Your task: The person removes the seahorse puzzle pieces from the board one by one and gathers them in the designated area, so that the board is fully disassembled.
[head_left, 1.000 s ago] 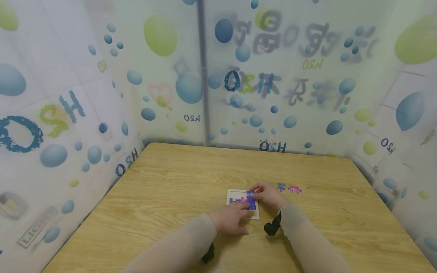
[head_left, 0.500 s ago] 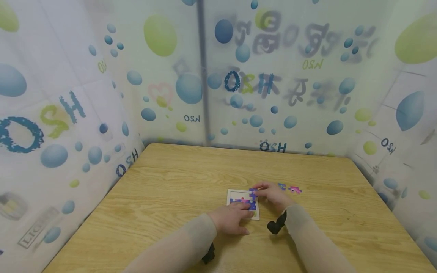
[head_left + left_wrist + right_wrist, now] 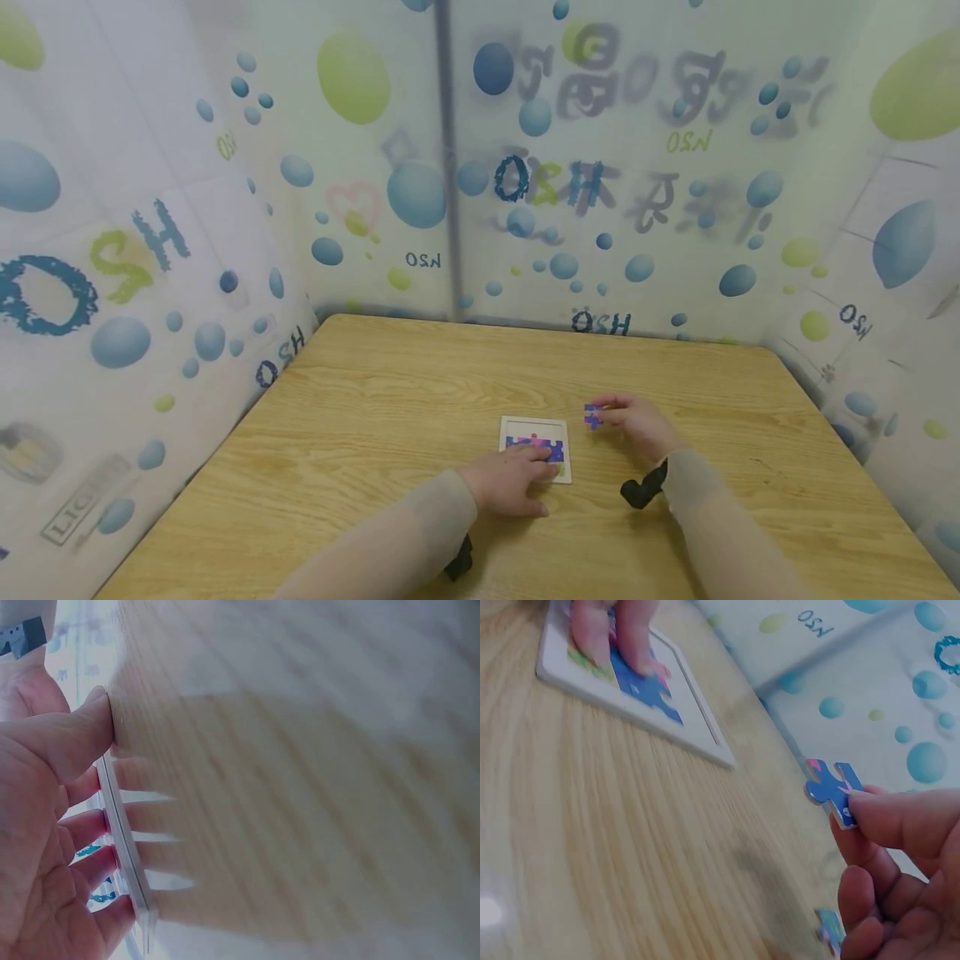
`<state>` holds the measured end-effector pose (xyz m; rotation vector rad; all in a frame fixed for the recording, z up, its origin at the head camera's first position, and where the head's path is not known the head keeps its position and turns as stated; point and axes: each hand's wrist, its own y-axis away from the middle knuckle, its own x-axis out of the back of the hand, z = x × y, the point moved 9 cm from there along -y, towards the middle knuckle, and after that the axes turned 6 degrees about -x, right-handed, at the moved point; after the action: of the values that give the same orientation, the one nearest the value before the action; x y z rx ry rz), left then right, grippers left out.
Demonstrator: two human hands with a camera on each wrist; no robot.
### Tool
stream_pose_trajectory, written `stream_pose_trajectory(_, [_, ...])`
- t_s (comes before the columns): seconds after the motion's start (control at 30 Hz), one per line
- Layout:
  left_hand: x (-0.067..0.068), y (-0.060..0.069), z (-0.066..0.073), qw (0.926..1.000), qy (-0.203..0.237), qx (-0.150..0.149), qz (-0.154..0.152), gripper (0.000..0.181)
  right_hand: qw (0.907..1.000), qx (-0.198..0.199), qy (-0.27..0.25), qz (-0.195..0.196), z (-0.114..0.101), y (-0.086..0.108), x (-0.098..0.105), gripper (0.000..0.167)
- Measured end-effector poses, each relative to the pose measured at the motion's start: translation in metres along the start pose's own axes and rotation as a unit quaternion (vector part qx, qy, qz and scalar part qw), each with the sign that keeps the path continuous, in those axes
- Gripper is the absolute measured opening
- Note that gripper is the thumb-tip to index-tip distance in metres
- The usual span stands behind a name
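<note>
On the wall (image 3: 382, 292) beyond the hands (image 3: 506, 482), reversed "H2O" (image 3: 546, 183) can be read; grey characters (image 3: 663, 204) are blurred. Far left of them, framed letters (image 3: 81, 502) seem "LIGH".

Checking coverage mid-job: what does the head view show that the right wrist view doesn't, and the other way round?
Only the head view shows the pale long sleeves and the black wrist mounts.

Only the right wrist view shows a loose blue-green jigsaw piece, lying by the right hand.

Both show that hand pinching a blue jigsaw piece, the left hand on the white rectangular jigsaw tray, the wood-grain table and bubble-patterned backdrop.
</note>
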<state>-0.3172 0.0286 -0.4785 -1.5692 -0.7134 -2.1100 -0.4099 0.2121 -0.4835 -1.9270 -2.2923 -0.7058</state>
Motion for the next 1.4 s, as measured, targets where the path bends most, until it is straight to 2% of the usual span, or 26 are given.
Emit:
stream_pose_trajectory(0.13, [0.0, 0.0, 0.0, 1.0, -0.002, 0.0, 0.003, 0.063, 0.9999, 0.007, -0.011, 0.006, 0.006, 0.001, 0.018, 0.029])
stream_pose_trajectory(0.3, [0.0, 0.001, 0.001, 1.0, 0.003, 0.003, 0.001, 0.063, 0.9995, 0.025, -0.015, -0.014, 0.01, 0.005, 0.037, 0.033])
stream_pose_trajectory(0.47, [0.0, 0.002, 0.001, 0.9999, 0.009, 0.007, -0.002, 0.063, 0.9992, 0.038, -0.012, -0.01, 0.012, 0.009, 0.06, 0.033])
stream_pose_trajectory(0.67, [0.0, 0.001, 0.001, 1.0, 0.006, 0.005, 0.0, 0.063, 0.9997, 0.012, 0.02, 0.004, 0.022, 0.012, 0.087, 0.033])
stream_pose_trajectory(0.93, [0.002, 0.002, 0.002, 0.9999, 0.008, 0.006, 0.0, 0.063, 0.9961, -0.012, 0.086, 0.015, 0.039, 0.01, 0.116, 0.039])
stream_pose_trajectory(1.23, [0.001, 0.003, 0.002, 0.9999, 0.013, 0.008, -0.001, 0.063, 0.9898, -0.026, 0.134, 0.038, 0.05, 0.003, 0.126, 0.035])
stream_pose_trajectory(1.4, [0.001, 0.003, 0.002, 0.9998, 0.015, 0.011, -0.003, 0.063, 0.9803, -0.049, 0.182, 0.058, 0.054, 0.0, 0.128, 0.032])
